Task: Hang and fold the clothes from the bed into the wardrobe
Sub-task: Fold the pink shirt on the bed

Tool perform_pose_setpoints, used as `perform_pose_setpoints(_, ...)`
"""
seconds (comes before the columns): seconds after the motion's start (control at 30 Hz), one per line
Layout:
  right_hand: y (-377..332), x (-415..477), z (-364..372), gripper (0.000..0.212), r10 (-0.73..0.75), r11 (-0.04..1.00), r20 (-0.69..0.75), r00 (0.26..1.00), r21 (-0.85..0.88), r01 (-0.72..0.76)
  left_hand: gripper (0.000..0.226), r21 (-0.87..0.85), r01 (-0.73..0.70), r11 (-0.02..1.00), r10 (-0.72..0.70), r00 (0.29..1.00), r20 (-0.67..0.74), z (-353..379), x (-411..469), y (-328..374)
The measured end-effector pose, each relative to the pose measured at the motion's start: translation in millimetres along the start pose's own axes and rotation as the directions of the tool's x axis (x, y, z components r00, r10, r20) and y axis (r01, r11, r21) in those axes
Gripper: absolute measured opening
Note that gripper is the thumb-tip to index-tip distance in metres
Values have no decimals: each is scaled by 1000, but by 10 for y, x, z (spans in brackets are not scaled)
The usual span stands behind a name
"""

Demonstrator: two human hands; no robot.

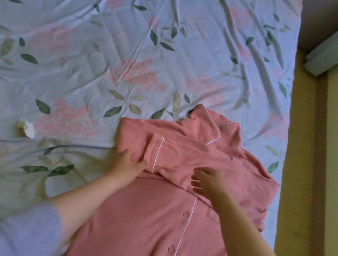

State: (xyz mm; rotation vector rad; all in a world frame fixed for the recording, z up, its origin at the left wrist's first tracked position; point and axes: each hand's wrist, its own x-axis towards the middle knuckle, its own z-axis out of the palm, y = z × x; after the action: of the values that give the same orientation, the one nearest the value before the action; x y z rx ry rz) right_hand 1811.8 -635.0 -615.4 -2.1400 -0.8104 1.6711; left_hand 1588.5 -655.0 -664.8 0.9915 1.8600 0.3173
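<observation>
Forearms come in from the bottom edge, left forearm (pixel 85 194) from 7 o'clock and right forearm (pixel 247 228) from 5 o'clock. Both are bare to the elbow, with grey sleeves pushed up. Pink shirt (pixel 147 224) lies flat on the bed (pixel 134 32), front up and buttoned, filling 5 to 6 o'clock of the view, with its collar (pixel 211 123) pointing to 12.

Step in hand is folding, judged as the arm-tuck stage. One shirt sleeve (pixel 192 158) is already laid across the chest from 3 towards 9 o'clock, and its white-piped cuff (pixel 154 147) ends near the shirt's 9 o'clock edge.

Left hand (pixel 129 163) sits just below the cuff, fingers bent into the cloth and pinching the fold there. Right hand (pixel 208 181) lies palm down on the sleeve's lower edge. Its fingers are loosely spread and point to 9 o'clock, touching the cloth but closed round nothing. Wrists are low and both hands are close together over the chest.

Likely next move is to flatten the sleeve, then bring the shirt's sides or hem over. The cloth is soft and the sheet is rumpled, so the fold may slip unless one hand pins it. Neither the wardrobe nor any hanger is in view, so the shirt has yet to be carried off the bed.

Small white crumpled wad (pixel 26 128) lies on the sheet at 9 o'clock, well apart from the shirt. Yellowish floor (pixel 334 177) runs along 3 o'clock.
</observation>
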Motion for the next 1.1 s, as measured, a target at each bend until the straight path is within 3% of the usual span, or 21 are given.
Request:
perform_pose_setpoints(0.07,101,82,-33,17,-11,1000,-50,999,-6,10,74,36,-17,999,17,1000,-11,59,156,88)
perform_pose_setpoints(0.2,227,240,-29,24,-52,998,-86,995,-45,48,69,194,-29,981,36,999,-34,179,458,229)
perform_pose_setpoints(0.33,297,391,43,32,-108,988,-142,984,-129,90,75,156,-11,988,12,1000,-5,278,665,278)
perform_pose_setpoints(0.4,312,417,92,32,-119,987,-149,982,-127,100,59,127,-37,991,37,999,1,295,715,287)
perform_pose_setpoints(0.47,352,409,135,33,-144,986,-163,976,-112,126,25,118,-143,983,147,989,-24,287,714,248)
perform_pose_setpoints(0.6,434,350,91,37,-229,958,-227,947,-224,178,16,-2,-202,979,195,951,-241,134,707,138)
perform_pose_setpoints(0.73,499,371,-18,38,-301,913,-256,919,-356,200,7,174,-116,978,142,980,-141,-6,743,35)
perform_pose_setpoints(0.83,545,437,-96,32,-347,842,-313,884,-519,146,22,246,-111,963,142,983,-114,29,728,45)
perform_pose_setpoints(0.93,624,525,-214,34,-331,795,-431,839,-606,2,58,321,-115,940,166,977,-137,116,640,131)
perform_pose_setpoints(1.03,717,571,-405,48,-220,794,-463,858,-596,-118,87,575,-189,796,298,949,-102,210,548,241)
perform_pose_setpoints(1.1,817,588,-573,59,-207,771,-417,885,-626,-115,83,675,-294,677,405,914,-8,316,499,324)
